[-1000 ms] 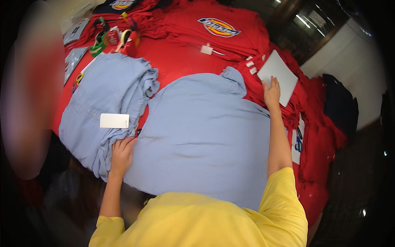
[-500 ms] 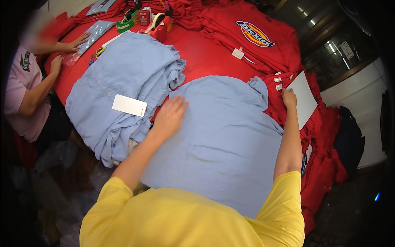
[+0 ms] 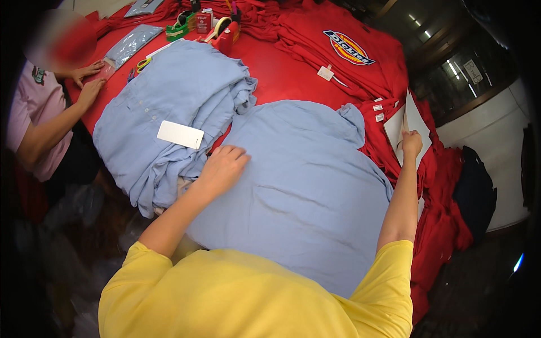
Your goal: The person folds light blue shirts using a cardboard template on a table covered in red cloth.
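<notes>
A light blue shirt (image 3: 298, 191) lies spread out with its buttonless side up, directly in front of me. On its left edge rests my left hand (image 3: 225, 168), fingers loosely bent and holding nothing. My right hand (image 3: 411, 144) grips a white card sheet (image 3: 418, 121) beyond the shirt's right edge. Two white faces with a gap between them show there, so the card seems lifted off another one. Left of my left hand sits a pile of light blue shirts (image 3: 163, 96), with a blank white hang tag (image 3: 180, 135) on top.
Red sweatshirts (image 3: 349, 34) cover the far and right side of the red table (image 3: 276, 67). A red tape dispenser (image 3: 226, 38), a green one (image 3: 179, 29) and yellow-handled scissors (image 3: 143, 64) lie at the back. At the left, a co-worker's hands (image 3: 90, 73) touch a bagged blue garment (image 3: 134, 45).
My right hand has moved nearer and tilted the white card up, showing a second white face. My left hand has slid slightly nearer along the shirt. The co-worker's hands have drawn back from the bag.
</notes>
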Available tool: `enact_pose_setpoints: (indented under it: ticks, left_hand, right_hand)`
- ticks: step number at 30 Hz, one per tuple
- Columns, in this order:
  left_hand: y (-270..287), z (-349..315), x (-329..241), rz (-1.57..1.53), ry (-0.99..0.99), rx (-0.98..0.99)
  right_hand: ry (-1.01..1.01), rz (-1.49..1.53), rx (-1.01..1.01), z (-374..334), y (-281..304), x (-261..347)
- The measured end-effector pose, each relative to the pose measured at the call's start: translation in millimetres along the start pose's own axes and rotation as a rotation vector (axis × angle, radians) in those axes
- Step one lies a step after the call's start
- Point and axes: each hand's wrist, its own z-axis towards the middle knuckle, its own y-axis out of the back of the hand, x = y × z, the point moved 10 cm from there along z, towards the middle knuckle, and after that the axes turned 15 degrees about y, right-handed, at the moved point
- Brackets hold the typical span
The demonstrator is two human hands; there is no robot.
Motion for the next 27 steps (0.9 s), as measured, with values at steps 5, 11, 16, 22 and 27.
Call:
enact_pose_setpoints:
  ticks: [5,11,16,22,27]
  left_hand:
    - [35,-53,39,0.261,0.098,-0.072]
    - [48,-78,80,-0.006,0.134,0.119]
    - [45,-72,92,-0.234,0.153,0.294]
    - [47,-58,110,-0.264,0.189,0.336]
    - [46,-60,124,-0.362,0.225,0.317]
  right_hand:
    - [-0.023,0.29,-0.191,4,21,4]
    - [0.246,1.594,-0.088,-110,115,188]
    - [0.147,1.667,0.539,-204,28,212]
    - [0.236,1.095,0.783,-287,-66,261]
    - [0.307,0.811,0.73,-283,-66,281]
